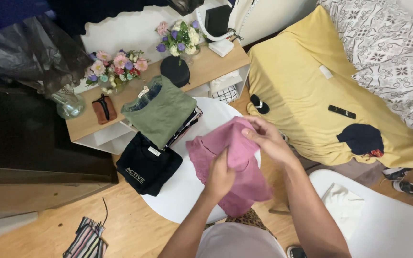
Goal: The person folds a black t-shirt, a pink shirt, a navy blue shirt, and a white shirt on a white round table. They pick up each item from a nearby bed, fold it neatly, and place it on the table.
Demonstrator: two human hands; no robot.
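Bed [307,95] with yellow sheet beyond the right hand. Round white surface [187,191] under both hands. Pink garment [244,177] gripped above it: right hand [268,141] pinching its top edge, left hand [220,177] closed on its middle. Folded green shirt [161,111], black shirt [145,166] left of the hands.

Two hands, left [220,177] and right [269,139], one pink garment [237,165], one black shirt [146,165], one green shirt [161,111], two flower bunches [118,64] [180,38], two patterned pillows [374,24] [400,79], one remote [342,112].
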